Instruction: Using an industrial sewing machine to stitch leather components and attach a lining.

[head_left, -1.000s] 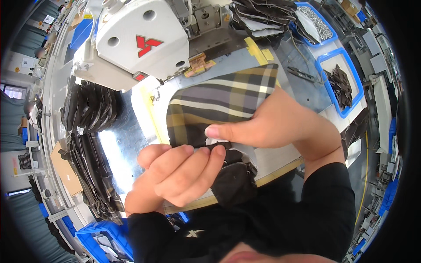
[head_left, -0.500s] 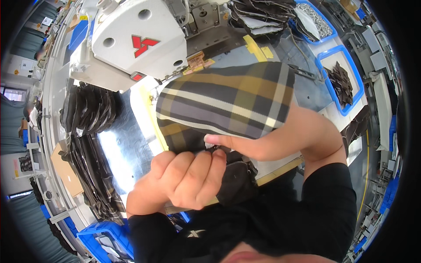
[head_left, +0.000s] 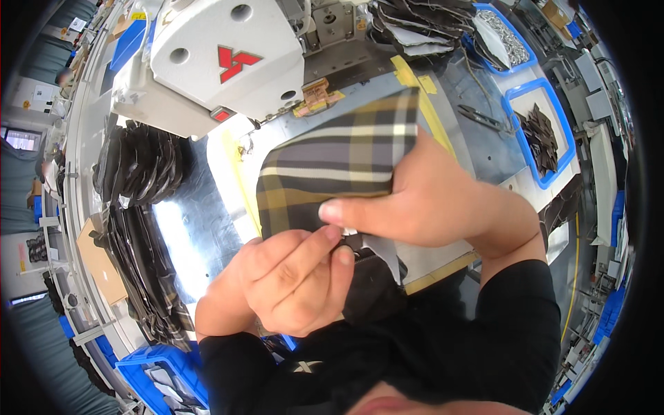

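Observation:
A plaid cloth piece [head_left: 332, 169] in grey, mustard and white is bent up in front of me, joined to a dark part with a zipper [head_left: 373, 280] below it. My right hand [head_left: 422, 200] is closed round the cloth's right side, with the thumb lying on top. My left hand [head_left: 294, 283] is closed in a pinch beside the right thumb, at the zipper's upper end. Between the hands, a small dark tab [head_left: 353, 241] and a bit of white show. The left fingers hide most of what they pinch.
A white sewing machine [head_left: 228, 62] stands ahead. Dark pieces [head_left: 138, 162] are stacked at left, others [head_left: 415, 28] behind. Thread snips [head_left: 481, 116] lie right, near a blue-rimmed tray [head_left: 508, 104] of brown pieces and a tray of metal parts [head_left: 508, 41]. A blue bin [head_left: 131, 370] is lower left.
The plaid cloth has turned, its right edge shifting left, uncovering the snips. My right hand has moved left and up over it. The left fingers have rolled into a pinch near the zipper end.

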`<action>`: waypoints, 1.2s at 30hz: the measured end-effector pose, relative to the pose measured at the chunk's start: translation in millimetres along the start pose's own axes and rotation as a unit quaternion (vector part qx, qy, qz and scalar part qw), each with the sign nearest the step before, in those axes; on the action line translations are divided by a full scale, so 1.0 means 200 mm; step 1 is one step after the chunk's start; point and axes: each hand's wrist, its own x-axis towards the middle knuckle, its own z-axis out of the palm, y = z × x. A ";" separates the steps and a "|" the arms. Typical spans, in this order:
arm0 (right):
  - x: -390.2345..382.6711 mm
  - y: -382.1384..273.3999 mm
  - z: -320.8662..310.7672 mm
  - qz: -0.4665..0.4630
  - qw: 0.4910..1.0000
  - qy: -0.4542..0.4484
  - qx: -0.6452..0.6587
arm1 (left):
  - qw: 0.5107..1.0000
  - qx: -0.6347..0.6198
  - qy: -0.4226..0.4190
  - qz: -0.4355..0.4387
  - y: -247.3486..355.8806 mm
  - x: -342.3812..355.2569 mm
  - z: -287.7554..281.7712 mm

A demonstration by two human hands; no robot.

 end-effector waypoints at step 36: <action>0.00 -0.07 -0.04 -0.333 0.897 -0.014 -0.291 | 0.994 -0.081 0.018 -0.069 -0.04 0.05 -0.09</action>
